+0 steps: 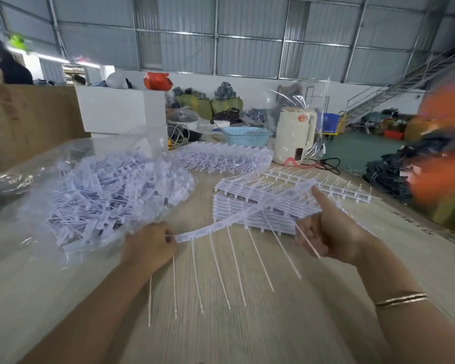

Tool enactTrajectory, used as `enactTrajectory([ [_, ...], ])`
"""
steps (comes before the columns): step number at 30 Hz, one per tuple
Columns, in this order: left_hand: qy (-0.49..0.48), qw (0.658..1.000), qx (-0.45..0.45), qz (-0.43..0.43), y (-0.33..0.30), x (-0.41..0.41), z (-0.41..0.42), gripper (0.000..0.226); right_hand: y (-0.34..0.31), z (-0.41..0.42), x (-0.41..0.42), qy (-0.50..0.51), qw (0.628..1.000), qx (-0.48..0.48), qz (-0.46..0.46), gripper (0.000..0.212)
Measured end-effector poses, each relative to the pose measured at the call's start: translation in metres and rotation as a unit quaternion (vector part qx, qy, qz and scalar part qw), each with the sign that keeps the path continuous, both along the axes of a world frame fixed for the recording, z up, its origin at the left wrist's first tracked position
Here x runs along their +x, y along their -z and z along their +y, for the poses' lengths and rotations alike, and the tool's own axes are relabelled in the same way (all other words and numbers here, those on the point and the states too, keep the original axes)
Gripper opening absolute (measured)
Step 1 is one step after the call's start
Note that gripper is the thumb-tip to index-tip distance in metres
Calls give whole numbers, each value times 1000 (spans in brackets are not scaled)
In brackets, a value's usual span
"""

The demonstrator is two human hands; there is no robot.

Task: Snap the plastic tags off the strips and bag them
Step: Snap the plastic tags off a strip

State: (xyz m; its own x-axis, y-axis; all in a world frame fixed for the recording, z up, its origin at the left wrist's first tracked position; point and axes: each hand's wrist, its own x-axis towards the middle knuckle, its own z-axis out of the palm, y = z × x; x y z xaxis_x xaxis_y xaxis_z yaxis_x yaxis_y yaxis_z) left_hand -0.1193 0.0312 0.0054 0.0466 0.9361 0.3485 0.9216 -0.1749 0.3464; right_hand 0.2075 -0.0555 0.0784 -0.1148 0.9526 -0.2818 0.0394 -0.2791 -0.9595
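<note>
I hold a long white plastic strip of tags (237, 219) above the wooden table (221, 324), its thin tails hanging toward me. My left hand (149, 245) grips the strip's near left end. My right hand (326, 232) holds the strip further along, index finger stretched up along it and the other fingers curled round a tail. A clear plastic bag (111, 190) heaped with loose snapped tags lies to the left, touching my left hand. Behind the strip sits a stack of full strips (258, 206).
Another pile of strips (221, 156) lies further back, with bare stripped runners (326, 185) to its right. A cream electric kettle (294, 135), a blue basket (244, 136) and a white box (121, 109) stand at the table's far end. Blurred orange shapes fill the right edge.
</note>
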Motion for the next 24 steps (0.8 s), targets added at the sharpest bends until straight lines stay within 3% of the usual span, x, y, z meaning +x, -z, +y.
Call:
enactTrajectory([
  [2,31,999,-5,-36,2,1,0,13,1,3,-8,1,991,-16,131,91],
  [3,42,998,-2,-39,2,2,-1,13,3,4,-11,12,993,-20,117,89],
  [4,44,998,5,-32,3,3,-2,13,7,5,-13,25,999,-18,44,84],
  [6,32,999,18,-15,4,4,-2,14,15,3,-15,26,976,-11,-214,77],
  [8,13,999,29,-9,6,3,0,15,17,-1,-19,-1,887,-22,-461,66],
  [11,13,999,38,-36,6,1,3,14,14,-1,-23,39,772,-9,-635,56],
  [13,38,997,40,-59,6,3,1,12,8,-1,-27,103,739,43,-664,58],
  [16,95,990,60,-86,6,13,-6,10,0,-2,-41,209,718,213,-629,51],
  [18,126,983,63,-120,2,21,-12,13,1,-3,-56,186,679,284,-651,38],
  [21,185,973,53,-130,-1,30,-20,18,15,2,-69,110,623,287,-719,40],
  [24,249,955,34,-155,-1,36,-29,24,30,6,-92,51,653,371,-658,41],
])
